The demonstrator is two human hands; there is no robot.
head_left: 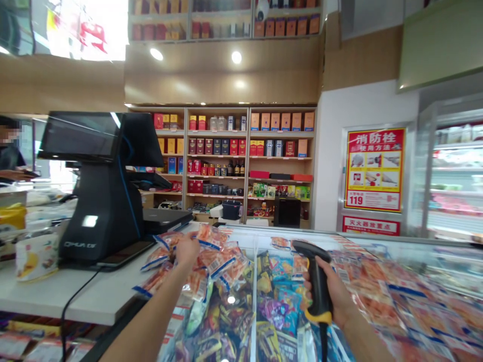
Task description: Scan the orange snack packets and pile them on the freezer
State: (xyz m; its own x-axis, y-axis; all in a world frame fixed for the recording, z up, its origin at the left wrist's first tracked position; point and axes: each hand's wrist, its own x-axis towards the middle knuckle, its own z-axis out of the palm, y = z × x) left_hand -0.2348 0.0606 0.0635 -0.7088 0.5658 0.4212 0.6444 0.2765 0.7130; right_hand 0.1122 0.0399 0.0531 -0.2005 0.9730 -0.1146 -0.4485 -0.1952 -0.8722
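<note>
Right hand (337, 292) clasped scanner (320, 284); left hand (187, 250) touched packets (215, 259), grip unclear. Packets seemed light, soft, slippery; edges (223, 268) likely suited pinching.

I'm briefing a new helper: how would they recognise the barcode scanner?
Find the glass-topped case right of the big black till. Above it, the person's right grip holds the scanner. Black and pistol-shaped with a yellow band, it stands out from the bright packets beneath.
</note>
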